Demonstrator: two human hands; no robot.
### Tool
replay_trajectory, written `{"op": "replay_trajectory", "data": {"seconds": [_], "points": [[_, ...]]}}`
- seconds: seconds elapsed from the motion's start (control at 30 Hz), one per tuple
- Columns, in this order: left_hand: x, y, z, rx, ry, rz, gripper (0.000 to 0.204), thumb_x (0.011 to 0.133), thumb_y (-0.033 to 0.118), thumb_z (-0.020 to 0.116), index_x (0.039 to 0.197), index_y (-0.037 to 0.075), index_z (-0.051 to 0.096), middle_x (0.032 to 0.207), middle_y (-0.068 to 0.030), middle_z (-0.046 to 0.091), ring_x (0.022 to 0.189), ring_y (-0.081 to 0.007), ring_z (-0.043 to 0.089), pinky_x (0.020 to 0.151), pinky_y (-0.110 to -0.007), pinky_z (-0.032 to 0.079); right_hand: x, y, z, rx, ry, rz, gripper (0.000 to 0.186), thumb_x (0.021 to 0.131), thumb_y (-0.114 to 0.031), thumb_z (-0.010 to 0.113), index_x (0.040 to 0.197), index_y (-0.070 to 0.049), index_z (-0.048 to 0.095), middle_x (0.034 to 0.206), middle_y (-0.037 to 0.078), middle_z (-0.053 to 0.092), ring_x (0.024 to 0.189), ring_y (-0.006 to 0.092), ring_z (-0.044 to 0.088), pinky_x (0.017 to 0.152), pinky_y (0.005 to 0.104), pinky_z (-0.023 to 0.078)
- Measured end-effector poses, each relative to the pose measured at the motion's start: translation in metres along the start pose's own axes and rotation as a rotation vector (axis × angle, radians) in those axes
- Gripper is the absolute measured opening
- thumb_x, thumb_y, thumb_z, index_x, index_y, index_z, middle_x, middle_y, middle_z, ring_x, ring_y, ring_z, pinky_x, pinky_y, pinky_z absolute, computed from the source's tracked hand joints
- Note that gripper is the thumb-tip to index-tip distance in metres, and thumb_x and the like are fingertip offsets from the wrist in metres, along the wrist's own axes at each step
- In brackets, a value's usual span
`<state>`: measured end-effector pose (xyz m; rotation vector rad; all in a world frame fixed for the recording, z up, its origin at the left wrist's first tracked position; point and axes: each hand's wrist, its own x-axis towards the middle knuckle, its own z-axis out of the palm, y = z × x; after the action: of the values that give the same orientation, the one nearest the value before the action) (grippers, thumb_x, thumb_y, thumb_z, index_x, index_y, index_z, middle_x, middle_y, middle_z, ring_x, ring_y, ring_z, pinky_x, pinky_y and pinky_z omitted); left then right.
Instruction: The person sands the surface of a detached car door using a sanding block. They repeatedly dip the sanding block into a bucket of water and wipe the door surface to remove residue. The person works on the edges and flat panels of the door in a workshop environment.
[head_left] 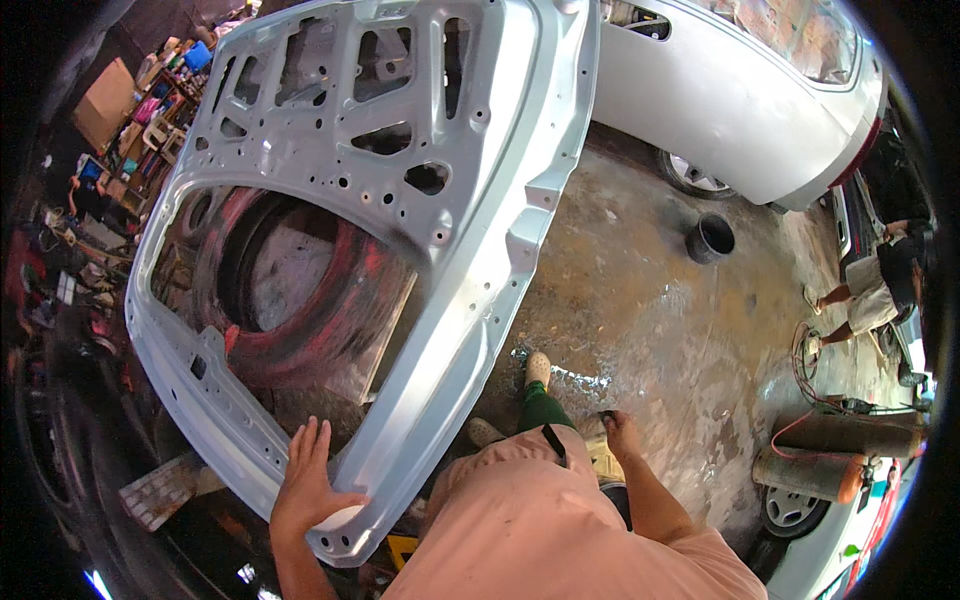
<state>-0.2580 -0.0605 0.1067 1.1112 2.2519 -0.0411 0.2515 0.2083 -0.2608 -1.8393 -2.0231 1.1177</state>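
Observation:
A bare grey car tailgate [395, 420], with a large window opening and several cut-outs in its inner side, lies in front of me and to the left. My left hand [305, 485] rests on its near corner, fingers stretched and thumb apart, holding nothing. Down at my right side, away from the panel, is my right hand [622, 435]. Its fingers are curled round something small and dark, which is too hidden to name. Through the window opening shows a worn tyre [290, 370] with red smears, under the tailgate.
A silver car [740, 100] stands at the far right, with a black bucket [710, 240] on the wet floor near it. Gas cylinders [810, 472] and a hose lie to the right. Another person [870, 290] is beyond them. Cluttered shelves [150, 120] line the far left.

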Motion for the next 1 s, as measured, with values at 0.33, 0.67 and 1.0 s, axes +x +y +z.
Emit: {"op": "replay_trajectory", "data": {"seconds": [0.33,0.67,1.0], "points": [[0.073,0.094,-0.043,-0.033,0.343,0.374,0.093,0.091,0.038,0.080,0.162,-0.002,0.035,0.172,-0.0271,0.026,0.158,-0.0465,0.023,0.127,-0.056,0.025,-0.031,0.009,0.005,-0.006,0.080,0.104,0.026,0.100,-0.021,0.063,0.108,0.002,0.069,0.103,0.030,0.070,0.100,0.0520,0.066,0.084,0.0550,0.051],[0.162,0.225,-0.087,0.133,0.541,0.714,0.060,0.102,0.023,0.067,0.155,0.001,0.049,0.173,-0.0279,0.019,0.156,-0.0505,0.020,0.126,-0.059,0.025,-0.048,0.036,-0.005,-0.007,0.019,0.270,0.029,0.098,-0.022,0.061,0.106,0.005,0.069,0.106,0.030,0.071,0.103,0.0506,0.067,0.088,0.0566,0.051],[0.244,0.310,-0.126,0.445,0.656,0.713,0.052,0.101,0.010,0.061,0.152,0.010,0.055,0.170,-0.0290,0.026,0.153,-0.0520,0.027,0.124,-0.059,0.031,0.078,0.048,-0.024,-0.082,-0.084,0.288,0.028,0.101,-0.019,0.063,0.118,0.003,0.071,0.113,0.030,0.073,0.107,0.0494,0.069,0.088,0.0563,0.054]]}}
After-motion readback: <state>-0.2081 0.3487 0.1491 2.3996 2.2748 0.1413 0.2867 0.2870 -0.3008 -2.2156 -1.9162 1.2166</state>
